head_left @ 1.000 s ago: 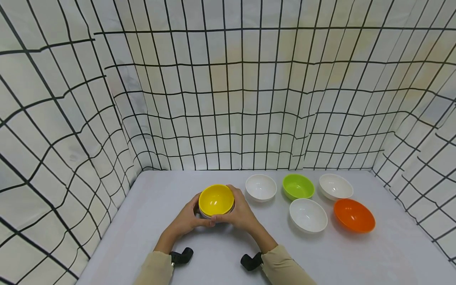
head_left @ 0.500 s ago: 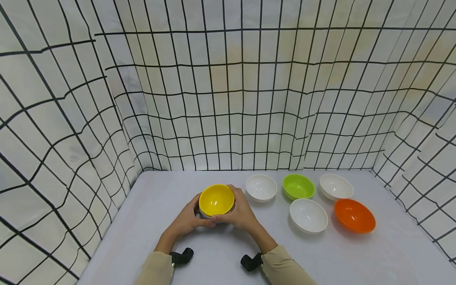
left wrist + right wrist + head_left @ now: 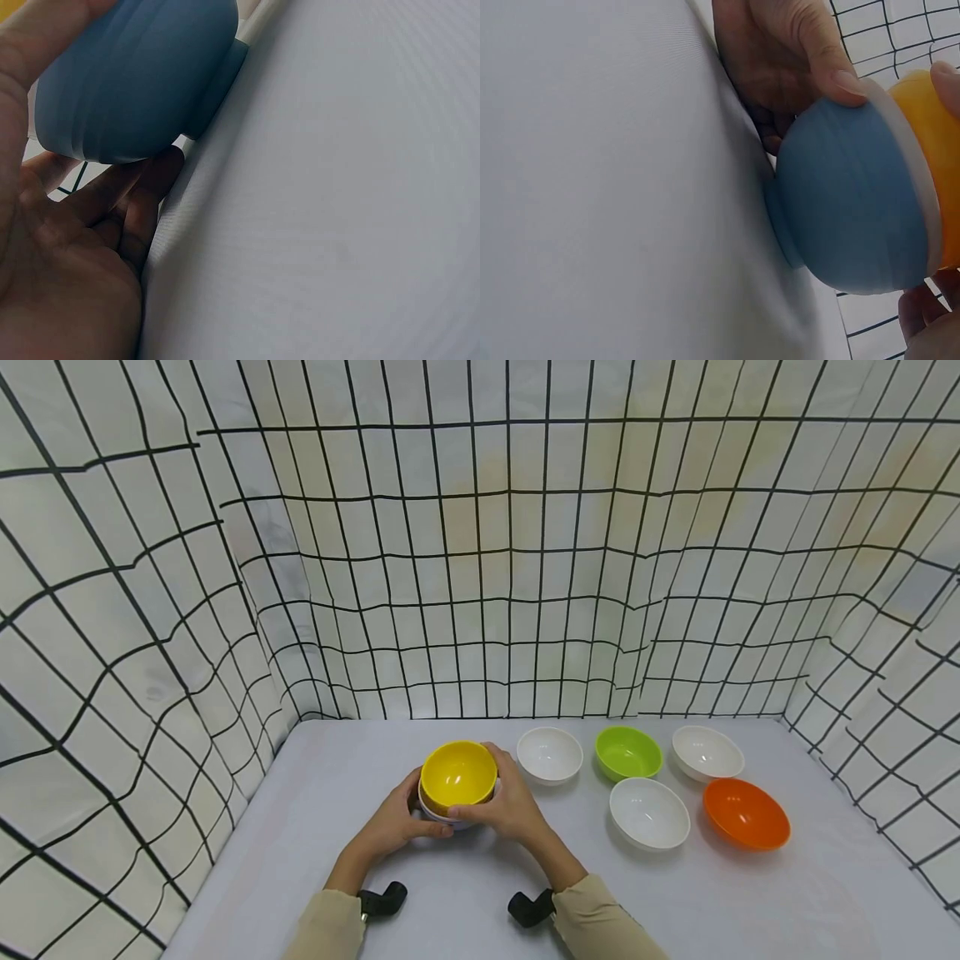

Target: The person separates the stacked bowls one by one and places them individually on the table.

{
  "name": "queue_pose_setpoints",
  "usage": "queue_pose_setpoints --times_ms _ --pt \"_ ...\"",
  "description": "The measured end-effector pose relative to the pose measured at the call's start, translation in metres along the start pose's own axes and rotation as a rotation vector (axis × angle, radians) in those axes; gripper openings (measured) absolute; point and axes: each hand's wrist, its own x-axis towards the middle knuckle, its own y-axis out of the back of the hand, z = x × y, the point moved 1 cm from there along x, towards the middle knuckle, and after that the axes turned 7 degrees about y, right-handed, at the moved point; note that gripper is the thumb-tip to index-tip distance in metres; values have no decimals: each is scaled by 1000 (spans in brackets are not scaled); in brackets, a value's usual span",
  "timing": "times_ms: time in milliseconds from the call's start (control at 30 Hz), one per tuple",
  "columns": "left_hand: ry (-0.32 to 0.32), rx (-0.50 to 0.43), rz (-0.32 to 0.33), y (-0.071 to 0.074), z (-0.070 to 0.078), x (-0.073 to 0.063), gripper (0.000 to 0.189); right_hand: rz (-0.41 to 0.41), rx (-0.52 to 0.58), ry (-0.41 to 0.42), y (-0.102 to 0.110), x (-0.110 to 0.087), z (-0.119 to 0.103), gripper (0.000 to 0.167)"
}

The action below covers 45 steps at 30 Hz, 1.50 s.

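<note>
A small yellow bowl [image 3: 459,777] sits tilted over a blue bowl [image 3: 855,202] left of the table's middle. Between them shows a pale rim [image 3: 919,172]; whether it belongs to a separate nested bowl I cannot tell. My left hand [image 3: 397,814] holds the blue bowl, thumb near its rim and fingers around its far side. The blue bowl's foot [image 3: 217,90] is at the white tabletop. My right hand [image 3: 513,802] grips the yellow bowl, its thumb at the near side and fingers at the far side.
To the right stand a white bowl [image 3: 550,756], a green bowl [image 3: 628,753], a second white bowl [image 3: 707,753], a third white bowl [image 3: 649,814] and an orange bowl [image 3: 746,814]. A black-lined white curtain [image 3: 480,568] encloses the white table [image 3: 720,910].
The yellow bowl has risen slightly in my right hand and shows more of the pale rim below it. My left hand and the other bowls have stayed in place.
</note>
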Motion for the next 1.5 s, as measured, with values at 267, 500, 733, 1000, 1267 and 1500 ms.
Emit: queue_pose_setpoints --times_ms 267,500,733,1000,1267,1500 --pt "6 -13 -5 0 0 0 110 24 -11 -17 8 1 -7 103" --pt "-14 -16 -21 1 0 1 110 39 12 -26 16 3 -13 100" --pt "-26 -36 -24 1 -1 3 109 52 1 -32 25 3 -16 100" --pt "-33 -26 -22 1 -1 3 109 68 4 -20 35 6 -16 99" --pt "-51 -27 -21 1 -2 2 108 84 -25 -42 44 6 -18 102" --pt "-48 -29 -17 1 -2 3 107 93 -39 -73 59 5 -17 106"
